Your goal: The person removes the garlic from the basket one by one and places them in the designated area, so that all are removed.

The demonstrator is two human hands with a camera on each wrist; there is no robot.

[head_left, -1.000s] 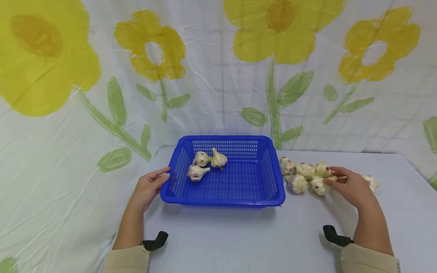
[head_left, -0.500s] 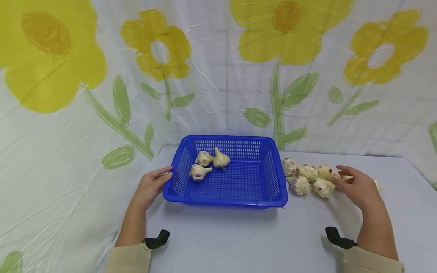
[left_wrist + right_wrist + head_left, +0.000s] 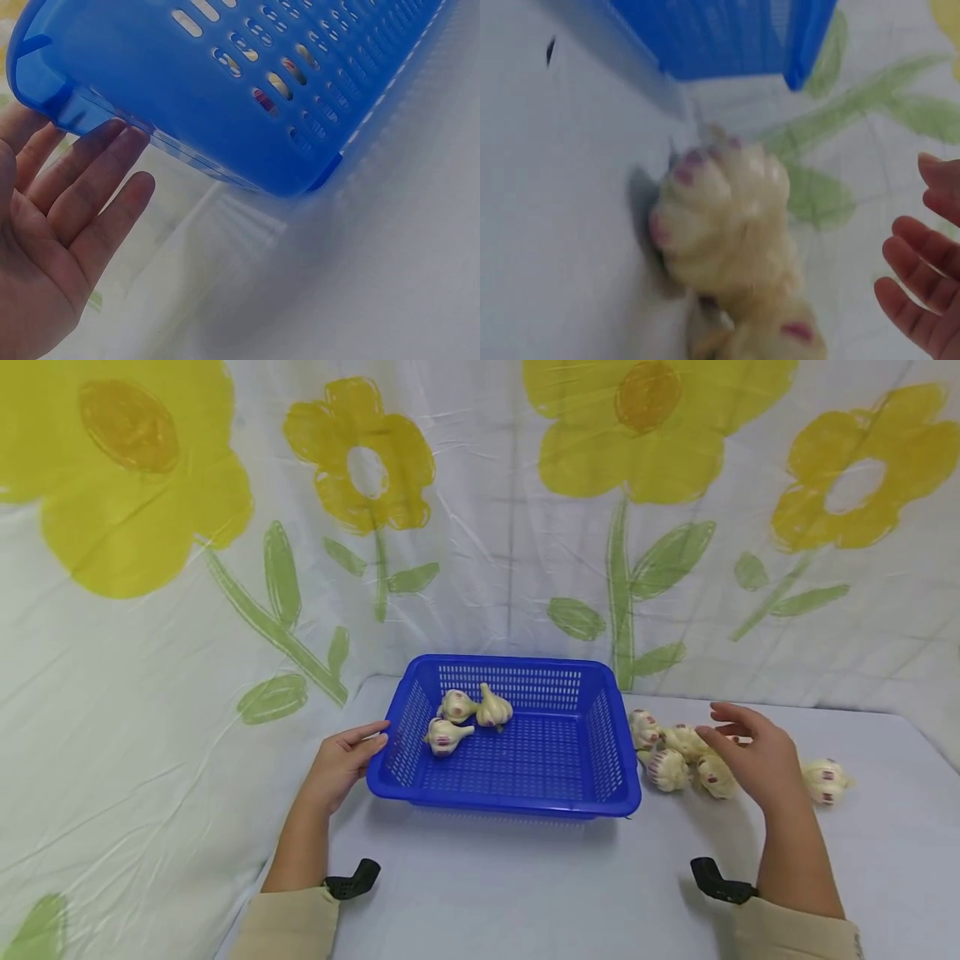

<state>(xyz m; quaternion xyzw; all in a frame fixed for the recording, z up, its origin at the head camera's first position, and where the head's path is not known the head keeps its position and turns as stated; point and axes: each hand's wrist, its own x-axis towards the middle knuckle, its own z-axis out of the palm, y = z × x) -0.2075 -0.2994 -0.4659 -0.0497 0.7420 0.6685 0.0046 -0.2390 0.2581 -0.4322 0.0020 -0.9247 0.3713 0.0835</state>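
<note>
A blue plastic basket [image 3: 517,807] stands on the table with three garlic bulbs [image 3: 446,737] inside, toward its left. At the basket's left rim my left hand [image 3: 341,768] rests its fingertips; the left wrist view shows its fingers [image 3: 94,187] mostly straight against the outside. My right hand [image 3: 757,756] hovers over a cluster of garlic bulbs [image 3: 667,770] right of the basket, fingers spread and nothing in them. It partly hides the cluster in the head view. In the right wrist view, a blurred garlic bulb [image 3: 720,217] lies apart from the fingers [image 3: 922,247].
One more garlic bulb [image 3: 827,781] lies on the table right of my right hand. A white cloth [image 3: 480,585] with yellow flowers hangs behind the white table [image 3: 540,893]. Black wrist mounts [image 3: 352,879] sit by both sleeves.
My right hand has lifted off the garlic cluster and shifted left toward the basket, uncovering the bulb at the far right. My left hand stays at the rim. The head view has turned slightly.
</note>
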